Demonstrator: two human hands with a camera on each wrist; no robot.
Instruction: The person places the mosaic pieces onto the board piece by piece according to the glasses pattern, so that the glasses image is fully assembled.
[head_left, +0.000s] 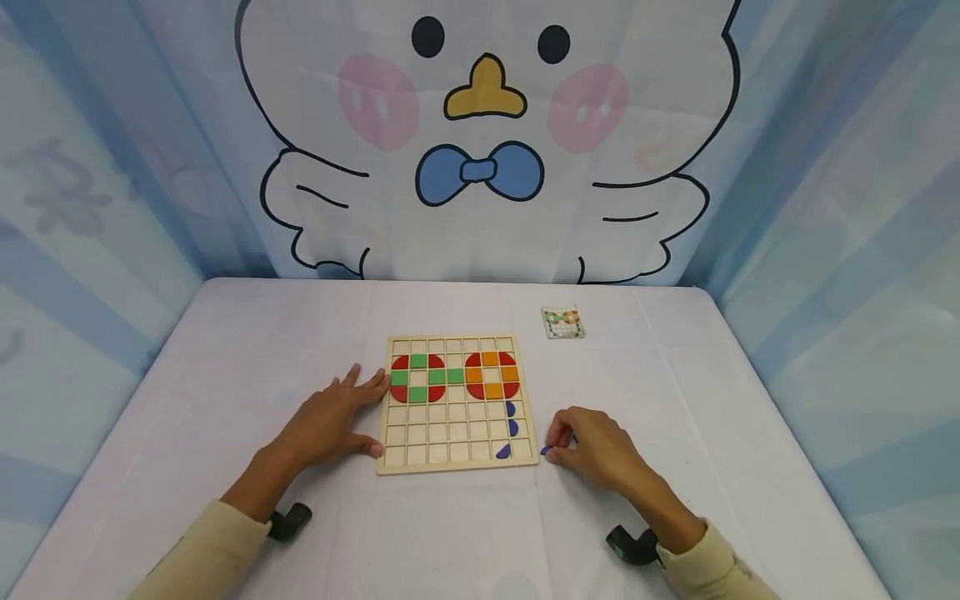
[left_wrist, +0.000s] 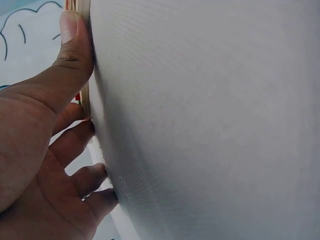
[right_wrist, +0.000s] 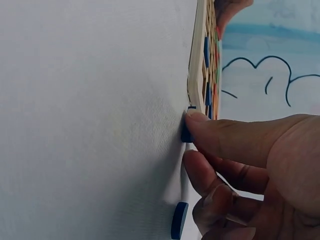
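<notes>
A wooden grid board (head_left: pixel 438 433) lies on the table, bearing red, green and orange pieces in two ring patterns. Three blue half-round pieces (head_left: pixel 513 427) sit in its right-hand cells. Spread along the board's left edge, my left hand (head_left: pixel 322 425) touches it with thumb and fingertips. Just off the lower right corner, my right hand (head_left: pixel 596 450) pinches a blue piece (right_wrist: pixel 187 131) close to the tabletop, its other fingers curled. A second loose blue piece (right_wrist: pixel 179 221) is on the table beside that hand, mostly hidden in the head view.
A small pattern card (head_left: pixel 563 322) lies behind the board to the right, printed with a coloured grid. White cloth (head_left: pixel 450 533) covers the table. A curtain with a cartoon bird (head_left: pixel 480 233) hangs at the back edge, and more curtains flank both sides.
</notes>
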